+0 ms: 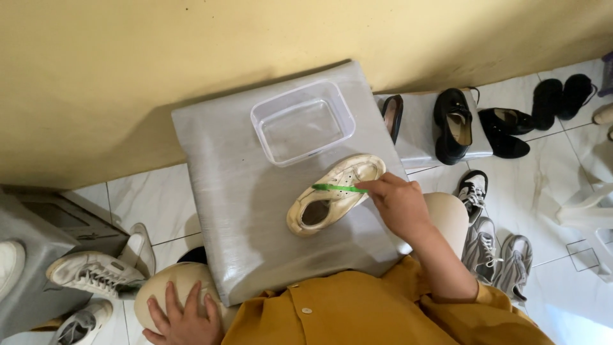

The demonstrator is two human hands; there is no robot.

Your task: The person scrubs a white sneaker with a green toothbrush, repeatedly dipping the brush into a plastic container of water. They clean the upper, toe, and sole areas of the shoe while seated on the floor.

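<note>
You are scrubbing the cream sneaker (333, 194) on the grey board (223, 211), your right hand (399, 206) pinching a green toothbrush (338, 188) across its laces. Your left hand (185, 318) is lying open on your knee (at seven o'clock). The clear plastic tub (302, 120) is sitting at twelve o'clock; dipping the bristles there probably needs a short reach.

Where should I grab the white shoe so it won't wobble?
Probably the heel end of the shoe, from the lower left: it lies on its side with the opening there, giving a rim to pinch. The right hand and green brush already crowd the toe end.
</note>
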